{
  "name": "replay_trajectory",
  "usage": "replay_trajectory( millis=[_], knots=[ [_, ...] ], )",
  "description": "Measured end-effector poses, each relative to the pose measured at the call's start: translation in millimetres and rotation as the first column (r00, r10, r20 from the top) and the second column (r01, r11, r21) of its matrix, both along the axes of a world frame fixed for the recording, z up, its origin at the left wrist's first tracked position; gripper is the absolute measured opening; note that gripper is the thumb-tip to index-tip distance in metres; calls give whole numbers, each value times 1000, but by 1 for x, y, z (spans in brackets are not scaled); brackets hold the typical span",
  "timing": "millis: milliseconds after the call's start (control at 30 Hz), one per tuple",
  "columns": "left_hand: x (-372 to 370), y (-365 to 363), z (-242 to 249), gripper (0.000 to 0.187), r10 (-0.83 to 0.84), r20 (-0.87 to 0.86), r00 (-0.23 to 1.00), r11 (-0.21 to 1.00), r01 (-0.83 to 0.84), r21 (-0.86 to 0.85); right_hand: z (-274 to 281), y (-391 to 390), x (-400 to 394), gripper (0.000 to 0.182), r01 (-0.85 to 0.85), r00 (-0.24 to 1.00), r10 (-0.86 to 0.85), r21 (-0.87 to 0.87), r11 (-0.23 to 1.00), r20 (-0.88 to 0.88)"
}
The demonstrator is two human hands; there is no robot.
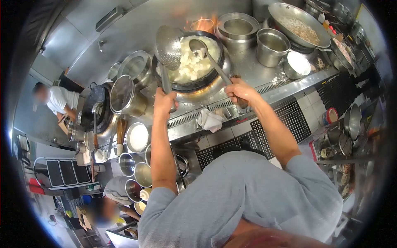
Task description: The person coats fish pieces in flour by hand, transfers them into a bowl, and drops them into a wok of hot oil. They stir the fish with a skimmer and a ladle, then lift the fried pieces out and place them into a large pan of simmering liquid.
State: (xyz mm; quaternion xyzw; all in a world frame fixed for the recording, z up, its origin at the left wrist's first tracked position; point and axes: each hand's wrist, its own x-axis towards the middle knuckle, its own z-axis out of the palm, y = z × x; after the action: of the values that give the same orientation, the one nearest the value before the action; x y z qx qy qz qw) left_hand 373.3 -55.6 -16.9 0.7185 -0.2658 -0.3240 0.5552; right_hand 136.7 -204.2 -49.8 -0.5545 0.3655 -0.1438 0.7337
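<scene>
My left hand (165,101) is closed round the handle of a large perforated skimmer (168,47), whose bowl is held over the left side of a wok (178,86). Pale, chunky food (192,66) lies in cloudy liquid inside the wok. The handle of a metal ladle (197,44) is gripped in my right hand (240,91), and its bowl is over the food near the wok's back. Flames (203,24) rise behind the wok. Part of the food is hidden behind the skimmer.
Metal pots (273,46) and a wide pan of food (298,31) stand to the right. A strainer on a pot (122,94) and another wok (96,108) are at left. A cloth (210,120) hangs at the front edge. Two people (62,100) are at the left.
</scene>
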Motion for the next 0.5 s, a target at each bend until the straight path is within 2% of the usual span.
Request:
replay_trajectory(
  millis=[33,67,133,200,333,400,433,500],
  knots=[
    [-2,0,-1,37,20,13,1000,1000,-20,7,-7,-11,-6,28,-90,991,65,-220,971,-115],
    [-1,-1,-4,37,18,3,1000,1000,-18,22,-7,-16,-14,28,-90,990,65,-205,975,-124],
    [9,-3,-6,38,23,49,999,1000,-24,3,8,-23,-31,42,-248,926,42,-521,817,-376],
    [17,-7,-4,40,44,64,997,998,-47,36,51,-25,-54,52,-381,861,66,-556,739,-503],
    [44,-14,-5,42,57,165,985,994,-71,82,70,-57,-103,58,-570,793,25,-726,384,-609],
    [65,-21,-10,42,61,183,981,988,-85,126,87,-66,-122,57,-647,733,-6,-700,300,-680],
    [78,-26,-15,43,55,218,974,982,-92,163,98,-67,-126,57,-649,733,-2,-700,296,-680],
    [86,-33,-21,44,51,255,966,976,-102,193,118,-69,-131,55,-758,625,-23,-614,221,-780]
  ],
)
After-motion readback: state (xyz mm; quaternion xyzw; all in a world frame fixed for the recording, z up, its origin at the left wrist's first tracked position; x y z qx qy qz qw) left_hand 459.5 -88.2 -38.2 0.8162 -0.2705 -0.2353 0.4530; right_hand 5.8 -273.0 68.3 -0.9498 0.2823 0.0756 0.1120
